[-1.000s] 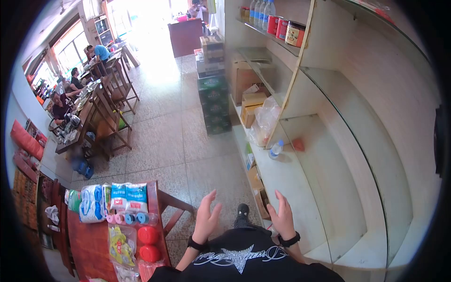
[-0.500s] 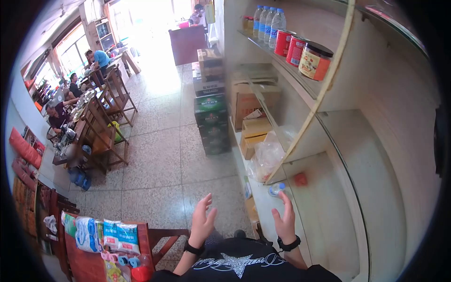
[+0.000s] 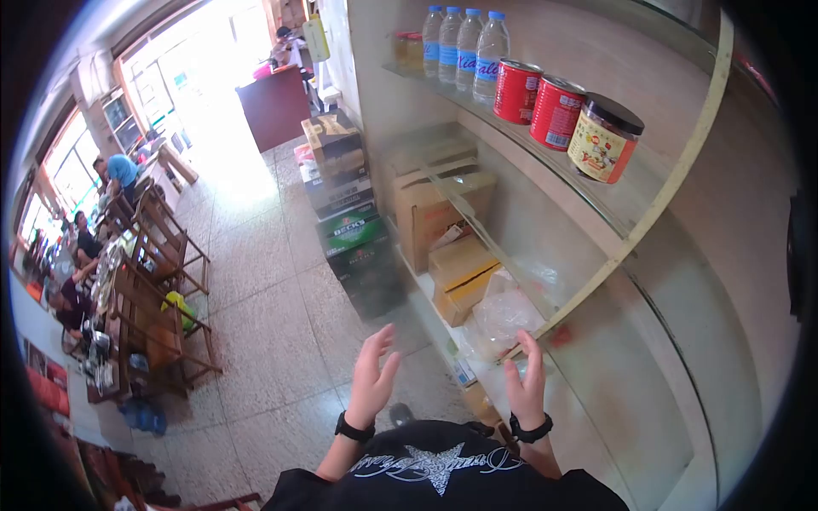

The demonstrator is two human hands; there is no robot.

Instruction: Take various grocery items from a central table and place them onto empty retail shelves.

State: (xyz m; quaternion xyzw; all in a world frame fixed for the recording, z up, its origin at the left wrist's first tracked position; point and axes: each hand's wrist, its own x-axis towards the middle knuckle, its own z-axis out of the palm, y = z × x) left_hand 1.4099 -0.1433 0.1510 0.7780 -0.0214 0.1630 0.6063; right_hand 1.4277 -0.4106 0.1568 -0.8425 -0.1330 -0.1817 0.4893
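Observation:
My left hand is raised in front of my chest, thumb and fingers apart, holding nothing. My right hand is up beside it, also open, in front of the lower shelf and near a clear plastic bag. Above, on a glass shelf, stand several water bottles with blue caps. Beside them are two red cans and a jar with a dark lid. Neither hand touches any of these.
Cardboard boxes sit on the lower shelf. Stacked cartons stand on the floor by the cabinet. To the left are wooden chairs and a long table with people seated. A red desk stands at the back.
My view has turned right and nearer the shelf, so the bottles, cans and jar look larger. The red table with packets has dropped out of sight. Both hands stay raised and open.

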